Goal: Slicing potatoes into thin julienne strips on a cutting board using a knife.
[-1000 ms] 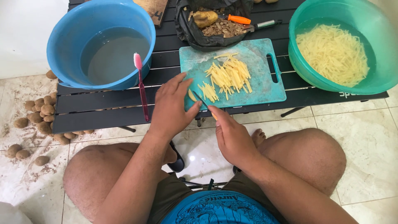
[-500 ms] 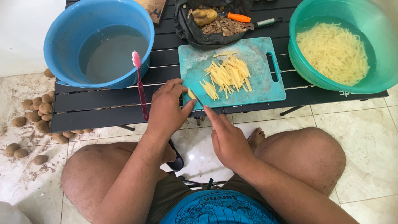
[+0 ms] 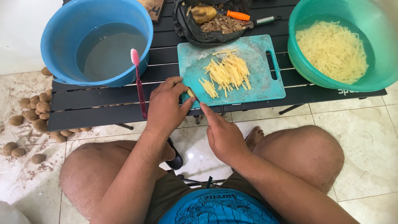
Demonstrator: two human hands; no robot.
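Note:
My left hand [image 3: 166, 107] rests at the near left corner of the teal cutting board [image 3: 259, 81] and pinches a small pale potato piece [image 3: 191, 92] between thumb and fingers. My right hand [image 3: 224, 135] lies just behind it, index finger stretched along a thin knife blade [image 3: 196, 98] that meets the potato piece; the handle is hidden under the palm. A heap of cut potato strips [image 3: 227, 73] lies in the middle of the board.
On the black slatted table [image 3: 103, 103] stand a blue basin of water [image 3: 97, 41], a green basin of potato strips in water [image 3: 336, 47] and a black bag of peels [image 3: 211, 23] with an orange-handled tool. A pink toothbrush [image 3: 139, 81] lies beside the basin. Unpeeled potatoes [image 3: 35, 112] lie on the floor at the left.
Both hands have drawn back slightly from the board's surface to its near left corner. The left hand now pinches the potato piece against the blade.

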